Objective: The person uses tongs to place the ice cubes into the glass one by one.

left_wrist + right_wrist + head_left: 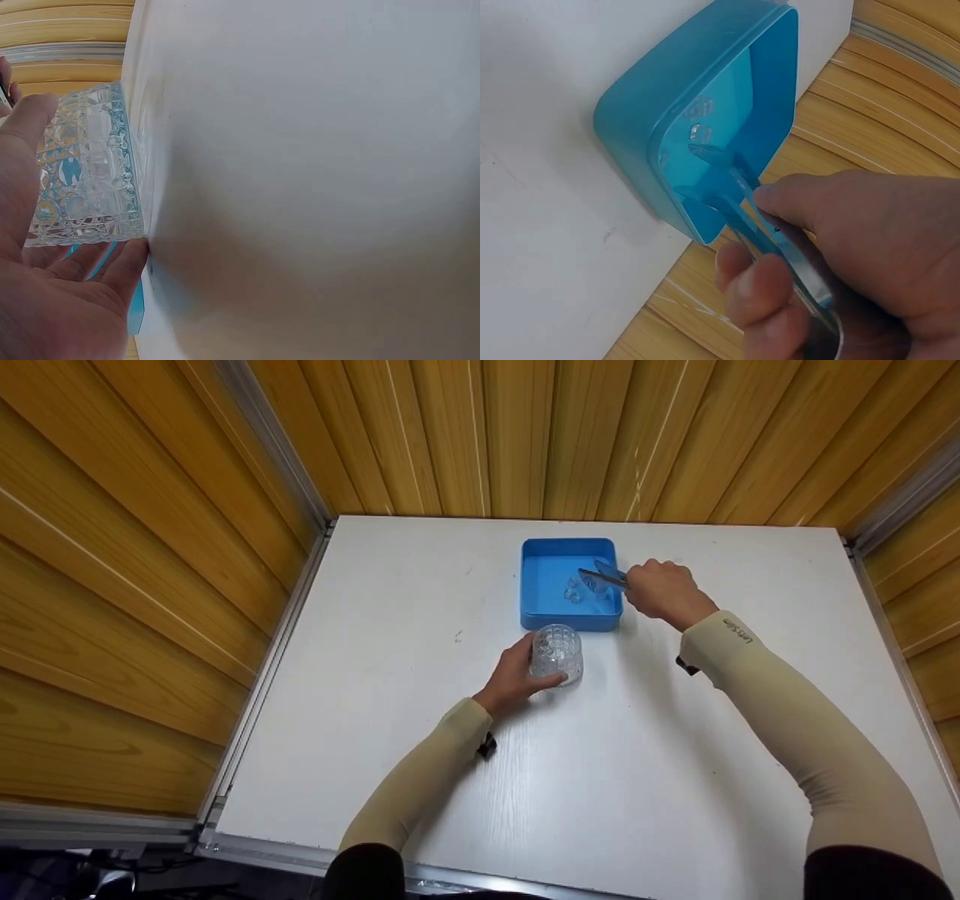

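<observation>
My left hand (pixel 514 679) grips a clear patterned glass (pixel 556 651) on the white table, thumb on the near side and fingers around the far side. In the left wrist view the embossed glass (pixel 90 165) shows its base at the table surface. My right hand (pixel 666 591) holds metal tongs (pixel 606 577) over the right part of a square blue box (pixel 544 620). Inside the box lie several clear ice-like cubes (pixel 574 591). The right wrist view shows the tongs (pixel 742 214) with their tips spread apart inside the box, near the clear cubes (pixel 700 133).
The white table (pixel 375 660) is bounded by yellow wood-panel walls (pixel 517 435) at the back and sides. Metal frame rails (pixel 262 690) run along its left edge. The glass stands just in front of the box's near wall.
</observation>
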Tool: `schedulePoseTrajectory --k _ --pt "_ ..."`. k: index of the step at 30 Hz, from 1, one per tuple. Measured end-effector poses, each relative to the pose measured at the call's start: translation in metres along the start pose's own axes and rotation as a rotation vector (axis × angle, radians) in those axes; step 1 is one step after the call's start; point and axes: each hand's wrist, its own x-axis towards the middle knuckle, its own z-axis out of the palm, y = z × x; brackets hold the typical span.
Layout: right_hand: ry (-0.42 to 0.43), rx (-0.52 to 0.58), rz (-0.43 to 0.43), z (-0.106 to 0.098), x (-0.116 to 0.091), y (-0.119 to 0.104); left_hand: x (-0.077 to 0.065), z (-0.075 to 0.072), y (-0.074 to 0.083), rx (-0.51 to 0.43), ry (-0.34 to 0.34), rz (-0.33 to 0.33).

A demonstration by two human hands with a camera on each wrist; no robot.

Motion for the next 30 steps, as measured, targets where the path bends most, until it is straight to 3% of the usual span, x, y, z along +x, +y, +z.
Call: schedulePoseTrajectory --k 7,13,30 --pt "0.011 -0.002 0.006 0.006 0.003 -0.005 0.000 -0.002 0.000 0.014 0.000 0.031" --pt "-0.024 0.029 0.028 0.012 0.004 -0.008 -0.001 -0.002 -0.002 0.008 0.001 0.023" --pt "-0.023 0.098 0.026 0.020 0.003 -0.007 -0.001 -0.004 -0.003 0.027 0.006 0.030"
